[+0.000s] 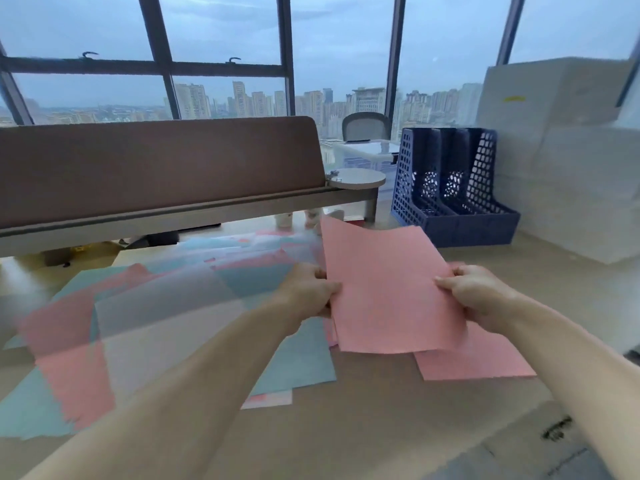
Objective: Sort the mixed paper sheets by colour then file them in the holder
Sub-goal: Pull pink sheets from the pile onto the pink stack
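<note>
I hold a small stack of pink sheets (384, 289) above the desk, tilted up at the far end. My left hand (311, 292) grips its left edge and my right hand (474, 292) grips its right edge. Beneath the stack lies another pink sheet (485, 358) flat on the desk. To the left spreads a mixed pile of pink, blue and pale grey sheets (156, 306), overlapping one another. The dark blue mesh file holder (457, 223) with three slots stands upright at the back right, its slots looking empty.
A brown desk divider (156, 168) runs along the back of the desk. White boxes (571, 150) are stacked at the right, beside the holder. Bare desk surface (346, 427) lies near me. Windows and an office chair (365, 126) are behind.
</note>
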Tool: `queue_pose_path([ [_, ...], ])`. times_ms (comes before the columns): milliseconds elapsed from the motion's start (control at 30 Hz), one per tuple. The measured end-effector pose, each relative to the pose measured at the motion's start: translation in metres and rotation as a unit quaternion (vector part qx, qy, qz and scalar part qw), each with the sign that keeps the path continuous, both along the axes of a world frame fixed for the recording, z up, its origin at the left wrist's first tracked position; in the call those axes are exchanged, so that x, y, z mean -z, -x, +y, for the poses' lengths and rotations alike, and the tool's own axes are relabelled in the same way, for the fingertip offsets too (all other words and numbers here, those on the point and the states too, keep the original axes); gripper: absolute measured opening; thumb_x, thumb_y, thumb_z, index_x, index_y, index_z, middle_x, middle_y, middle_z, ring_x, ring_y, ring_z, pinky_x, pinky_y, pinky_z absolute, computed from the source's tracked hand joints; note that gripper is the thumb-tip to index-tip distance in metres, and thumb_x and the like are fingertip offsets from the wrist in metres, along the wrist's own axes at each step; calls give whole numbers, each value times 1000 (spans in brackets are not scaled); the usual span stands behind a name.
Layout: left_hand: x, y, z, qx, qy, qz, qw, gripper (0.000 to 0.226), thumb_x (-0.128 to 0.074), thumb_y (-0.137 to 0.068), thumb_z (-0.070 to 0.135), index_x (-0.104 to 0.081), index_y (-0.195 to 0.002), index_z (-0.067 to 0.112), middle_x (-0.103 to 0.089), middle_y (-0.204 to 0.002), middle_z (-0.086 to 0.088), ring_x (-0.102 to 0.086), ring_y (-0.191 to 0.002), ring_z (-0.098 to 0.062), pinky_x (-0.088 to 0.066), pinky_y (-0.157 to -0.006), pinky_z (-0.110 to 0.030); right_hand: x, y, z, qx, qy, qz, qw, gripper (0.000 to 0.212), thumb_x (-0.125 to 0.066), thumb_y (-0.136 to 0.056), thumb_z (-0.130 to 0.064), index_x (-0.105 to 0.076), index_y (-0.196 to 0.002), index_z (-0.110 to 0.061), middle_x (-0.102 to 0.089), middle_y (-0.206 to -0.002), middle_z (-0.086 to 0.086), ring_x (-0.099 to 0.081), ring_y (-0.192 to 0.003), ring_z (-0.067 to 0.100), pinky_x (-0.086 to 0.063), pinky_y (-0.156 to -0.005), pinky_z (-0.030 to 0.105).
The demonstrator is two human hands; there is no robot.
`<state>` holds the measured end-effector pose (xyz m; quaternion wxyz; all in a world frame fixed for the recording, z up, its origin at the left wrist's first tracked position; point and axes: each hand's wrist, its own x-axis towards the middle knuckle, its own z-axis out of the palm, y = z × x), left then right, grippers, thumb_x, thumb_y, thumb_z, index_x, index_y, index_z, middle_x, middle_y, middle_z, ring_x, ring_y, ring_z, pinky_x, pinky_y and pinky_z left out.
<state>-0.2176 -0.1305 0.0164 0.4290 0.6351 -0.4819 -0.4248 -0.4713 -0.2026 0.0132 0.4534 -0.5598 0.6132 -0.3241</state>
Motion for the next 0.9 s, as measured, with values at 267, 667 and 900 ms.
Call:
queue_pose_path([
  [267,28,95,-38,16,-3,-183,983,16,-66,-90,13,-74,-77,4,-72,-64,-7,-72,-55,-18,-62,-56,-30,13,101,-11,87,40,150,984,7,-71,-90,-17,-69,-84,-18,-73,-91,8,-69,-86,28,-56,-90,43],
  [667,55,107,-57,7,-15,-316,949,31,-72,-87,33,-71,-97,4,-74,-85,-11,-73,-76,-26,-53,-57,-28,42,109,-23,69,134,323,934,18,-73,-83,-23,-72,-96,-11,-72,-99,10,-65,-99,34,-52,-85,38],
  [900,33,63,-37,-27,13,-355,934,44,-63,-93,44,-62,-62,12,-63,-72,-5,-62,-72,-24,-41,-62,-28,19,55,-26,1,234,362,902,40,-76,-83,-34,-68,-114,-10,-66,-111,12,-62,-98,29,-51,-90,39],
])
